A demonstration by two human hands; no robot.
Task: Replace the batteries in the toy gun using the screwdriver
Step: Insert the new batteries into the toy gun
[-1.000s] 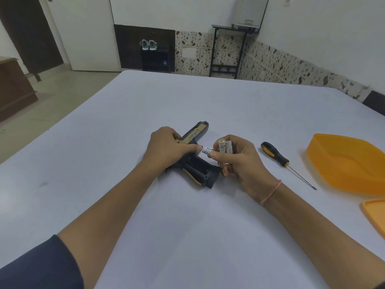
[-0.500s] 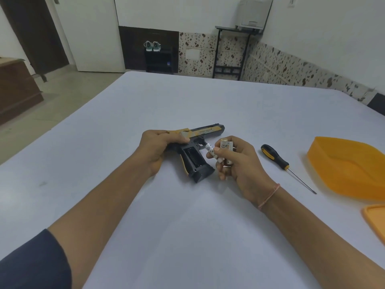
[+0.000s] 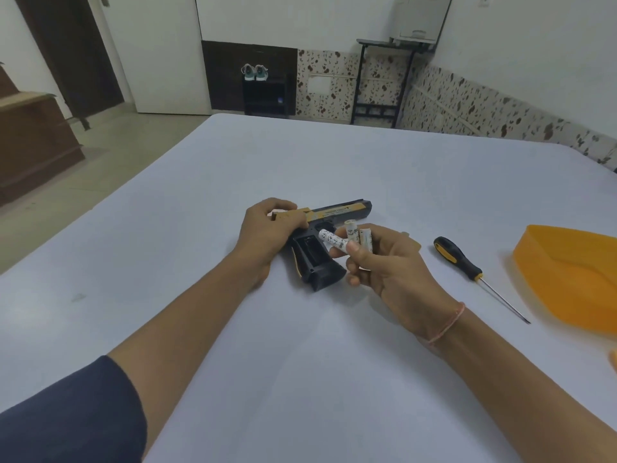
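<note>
A black and gold toy gun (image 3: pixel 320 259) lies on its side on the white table (image 3: pixel 300 362), barrel pointing right, grip towards me with its battery compartment open. My left hand (image 3: pixel 270 228) grips the rear of the slide. My right hand (image 3: pixel 380 259) holds three white batteries (image 3: pixel 347 237): one pinched between thumb and forefinger and angled at the open compartment, two upright behind it. A screwdriver (image 3: pixel 460 262) with a black and yellow handle lies on the table to the right of my right hand, tip towards me.
An orange plastic tray (image 3: pixel 567 275) stands at the right edge of the table, beyond the screwdriver. A sliver of another orange piece (image 3: pixel 613 359) shows at the far right. Beyond the table are a floor, a small stand and shoes on a rack.
The gun has been turned so its barrel points right and its grip faces me. My right hand has brought the pinched battery closer to the open compartment.
</note>
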